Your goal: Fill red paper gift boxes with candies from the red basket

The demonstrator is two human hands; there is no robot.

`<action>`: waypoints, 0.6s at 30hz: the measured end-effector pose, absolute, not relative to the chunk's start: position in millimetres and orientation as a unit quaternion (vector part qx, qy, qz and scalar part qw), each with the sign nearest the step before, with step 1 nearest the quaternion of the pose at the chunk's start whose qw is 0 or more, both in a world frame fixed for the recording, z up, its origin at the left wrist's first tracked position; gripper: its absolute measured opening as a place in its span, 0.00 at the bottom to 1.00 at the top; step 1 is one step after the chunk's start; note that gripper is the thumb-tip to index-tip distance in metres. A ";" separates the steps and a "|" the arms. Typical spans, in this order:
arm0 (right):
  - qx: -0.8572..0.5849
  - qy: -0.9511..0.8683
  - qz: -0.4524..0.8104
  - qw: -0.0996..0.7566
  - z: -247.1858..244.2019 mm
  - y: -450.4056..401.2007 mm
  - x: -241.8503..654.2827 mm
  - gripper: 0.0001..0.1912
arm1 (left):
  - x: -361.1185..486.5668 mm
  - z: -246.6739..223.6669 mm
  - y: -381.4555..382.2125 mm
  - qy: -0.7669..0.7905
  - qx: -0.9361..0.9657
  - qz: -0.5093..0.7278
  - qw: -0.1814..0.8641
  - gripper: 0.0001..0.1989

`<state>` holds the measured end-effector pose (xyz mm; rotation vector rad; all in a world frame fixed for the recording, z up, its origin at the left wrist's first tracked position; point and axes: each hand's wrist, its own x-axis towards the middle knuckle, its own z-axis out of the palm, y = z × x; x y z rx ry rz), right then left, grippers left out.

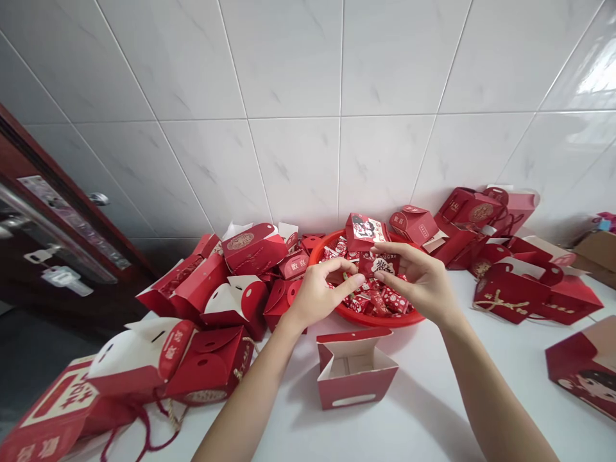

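Note:
A small dark-red candy packet (384, 264) with white lettering is held up over the basket by my right hand (423, 279), thumb below and fingers above. Close to the packet's left end is my left hand (323, 289), its fingers bent and the thumb apart from the index finger; nothing shows between them. Wrapped red and white sweets (373, 300) fill the round red basket (344, 316) under both hands. Between my forearms stands an unfolded red gift box (355, 388), its top open and its inside bare. A small red box (364, 231) with a printed picture rests at the basket's back.
Red gift boxes (255, 250) crowd the left side, some with rope handles. More red boxes (513, 289) stand at the right, and another box (584, 369) lies by the right edge. A tiled wall (293, 167) rises behind the white table (428, 398). A door with keys (65, 279) is at the left.

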<state>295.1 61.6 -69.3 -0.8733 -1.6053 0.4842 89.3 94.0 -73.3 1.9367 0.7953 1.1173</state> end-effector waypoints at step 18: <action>-0.386 -0.679 0.170 0.601 -63.1 58.6 290.0 0.07 | 88.6 -80.2 97.8 0.297 0.746 0.469 0.369 0.14</action>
